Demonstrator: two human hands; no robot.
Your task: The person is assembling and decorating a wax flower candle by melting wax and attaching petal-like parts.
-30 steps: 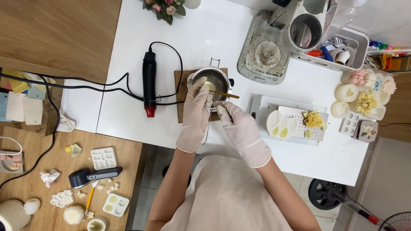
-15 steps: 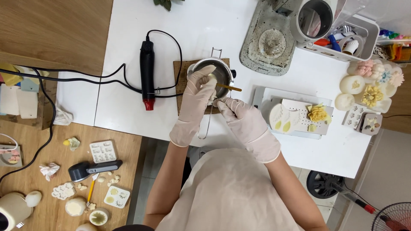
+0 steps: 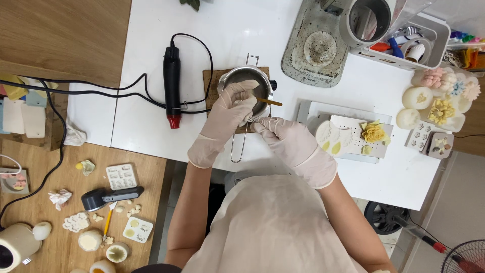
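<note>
Pale latex covers both hands. One small steel pot [image 3: 248,81] stands on one brown board [image 3: 214,83], right under the fingers, its one wire handle running back toward the person. The left hand [image 3: 227,114] lies over the pot's rim, fingers bent and close together, touching the rim; whether they pinch anything I cannot tell. The right hand [image 3: 283,139] sits just beside it, at the pot's near edge, fingertips drawn together on the end of one thin wooden stick [image 3: 270,102], whose other end lies across the pot's mouth.

One black heat gun [image 3: 172,86] with a red nozzle lies well out beyond the left hand's knuckles, its cord looping round behind the board. Bare white table [image 3: 146,126] lies between gun and hand, open room. Beyond the right hand's knuckles, near, lies one white tray [image 3: 308,108] holding one yellow flower [image 3: 374,132]. The table's front edge runs just under both wrists.
</note>
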